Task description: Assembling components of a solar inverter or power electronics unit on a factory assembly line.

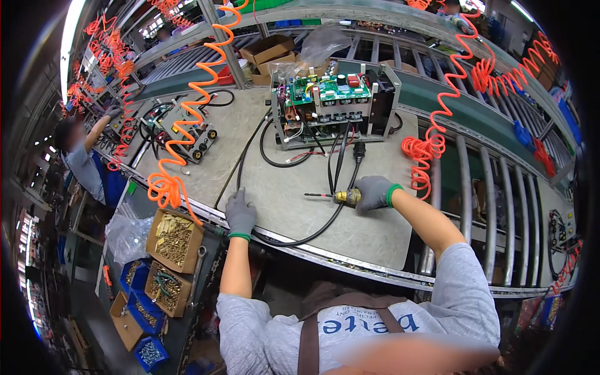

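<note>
My right hand [374,192], in a grey glove with a green cuff, is closed around a yellow-bodied power screwdriver [348,197]. Its long bit points left, low over the grey worktop [294,212]. My left hand [240,215], gloved the same way, rests near the front edge with fingers stretched forward beside a black cable [240,169]; whether it touches the cable I cannot tell. Beyond both hands stands a metal-framed electronic unit [334,115] with a green circuit board [331,89] on top. Black cables hang from its front, one ending in a black plug [359,150].
Another metal unit [190,131] sits at the left. Orange coiled hoses [200,81] hang on both sides. A cardboard box of brass fasteners [175,242] and blue bins [150,353] stand at lower left. Metal rollers [487,206] lie at right. Another person [87,159] works far left.
</note>
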`<state>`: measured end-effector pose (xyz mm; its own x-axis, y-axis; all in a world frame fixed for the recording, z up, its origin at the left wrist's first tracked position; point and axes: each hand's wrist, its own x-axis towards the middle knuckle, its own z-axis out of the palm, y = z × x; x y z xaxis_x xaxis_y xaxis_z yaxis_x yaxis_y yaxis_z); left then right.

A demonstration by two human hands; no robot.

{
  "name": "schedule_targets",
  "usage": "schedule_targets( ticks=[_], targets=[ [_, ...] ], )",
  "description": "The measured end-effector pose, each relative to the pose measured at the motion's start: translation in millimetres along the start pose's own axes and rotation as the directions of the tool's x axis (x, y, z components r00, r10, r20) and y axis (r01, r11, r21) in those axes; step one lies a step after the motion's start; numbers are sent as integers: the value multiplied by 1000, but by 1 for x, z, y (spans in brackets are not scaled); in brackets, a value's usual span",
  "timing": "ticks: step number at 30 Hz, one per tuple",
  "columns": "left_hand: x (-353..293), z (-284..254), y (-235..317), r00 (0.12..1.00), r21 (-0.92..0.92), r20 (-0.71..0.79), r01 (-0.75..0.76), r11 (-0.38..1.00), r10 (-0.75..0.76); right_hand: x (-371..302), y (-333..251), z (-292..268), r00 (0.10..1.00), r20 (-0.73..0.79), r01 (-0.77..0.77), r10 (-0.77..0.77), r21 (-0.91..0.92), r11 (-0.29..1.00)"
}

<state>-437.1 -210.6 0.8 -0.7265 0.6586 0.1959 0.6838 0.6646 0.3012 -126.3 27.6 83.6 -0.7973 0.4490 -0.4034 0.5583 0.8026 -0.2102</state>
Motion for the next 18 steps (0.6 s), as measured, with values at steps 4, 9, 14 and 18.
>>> schedule_targets(
  ticks=[4, 9, 14, 18],
  targets=[
    [14, -14, -10, 989, -182, 43, 148, 972, -142, 7, -13, -2, 998, -40, 45, -44, 16, 999],
    [28, -56, 72, 974, -931, 201, 157, 331, 103, 11, -6, 5, 998, -50, -23, 25, 23, 999],
    [57, -76, 78, 995, -923, -66, -33, 384, -73, 12, -7, 3, 1000, -1, 4, -4, 64, 998],
    [93, -32, 21, 977, -117, -170, 108, 987, -127, 10, -9, 9, 997, -70, 29, -25, 57, 998]
  ],
)
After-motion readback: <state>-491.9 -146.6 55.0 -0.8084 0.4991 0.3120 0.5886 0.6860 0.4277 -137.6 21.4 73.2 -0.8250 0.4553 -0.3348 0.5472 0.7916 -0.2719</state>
